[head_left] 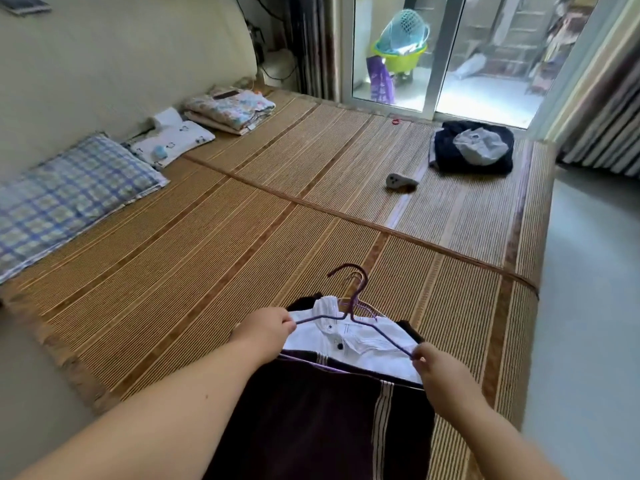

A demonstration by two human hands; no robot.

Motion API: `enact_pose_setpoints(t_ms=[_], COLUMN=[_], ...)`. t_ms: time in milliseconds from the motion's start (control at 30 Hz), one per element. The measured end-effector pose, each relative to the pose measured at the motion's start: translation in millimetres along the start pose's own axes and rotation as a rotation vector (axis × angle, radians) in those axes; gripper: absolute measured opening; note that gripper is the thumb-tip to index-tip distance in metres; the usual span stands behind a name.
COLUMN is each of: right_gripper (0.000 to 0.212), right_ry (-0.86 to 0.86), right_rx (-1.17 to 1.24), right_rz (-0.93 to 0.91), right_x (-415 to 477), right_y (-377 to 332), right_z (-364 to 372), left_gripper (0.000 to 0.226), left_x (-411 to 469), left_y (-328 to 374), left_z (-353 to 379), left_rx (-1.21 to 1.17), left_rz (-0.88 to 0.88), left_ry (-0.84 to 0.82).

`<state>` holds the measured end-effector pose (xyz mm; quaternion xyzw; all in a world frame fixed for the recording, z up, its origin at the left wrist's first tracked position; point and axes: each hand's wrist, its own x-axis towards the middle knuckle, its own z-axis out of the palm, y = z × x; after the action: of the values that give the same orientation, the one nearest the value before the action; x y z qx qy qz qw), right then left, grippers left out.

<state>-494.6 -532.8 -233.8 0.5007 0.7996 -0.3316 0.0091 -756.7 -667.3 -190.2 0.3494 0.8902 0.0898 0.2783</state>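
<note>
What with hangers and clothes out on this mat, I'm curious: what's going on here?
A person is handling laundry on a woven mat. The left hand and the right hand each pinch one end of a purple hanger, held just over a white garment. That garment lies on a dark striped garment, with other hanger hooks showing beneath. A dark clothes pile sits farther off, near the glass door.
</note>
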Motion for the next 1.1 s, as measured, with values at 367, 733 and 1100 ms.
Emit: enact_pose_setpoints(t_ms=[367, 733, 1100], right_gripper=[0.047, 0.058, 0.062], right_ry=[-0.029, -0.113, -0.092], right_rx=[0.003, -0.185, -0.246], right_rz=[-0.014, -0.665, -1.361], right_x=[84.2, 10.8, -205.0], right_y=[8.8, -191.5, -440.6], right_z=[55.1, 22.5, 21.7], left_gripper=[0.059, 0.070, 0.074], left_x=[81.6, -66.9, -334.7], left_y=[-2.9, -47.3, -169.6], left_z=[48.7, -47.7, -216.4], left_rx=[-0.092, 0.127, 0.312], left_rz=[0.001, 0.073, -0.220], left_ry=[0.079, 0.210, 0.754])
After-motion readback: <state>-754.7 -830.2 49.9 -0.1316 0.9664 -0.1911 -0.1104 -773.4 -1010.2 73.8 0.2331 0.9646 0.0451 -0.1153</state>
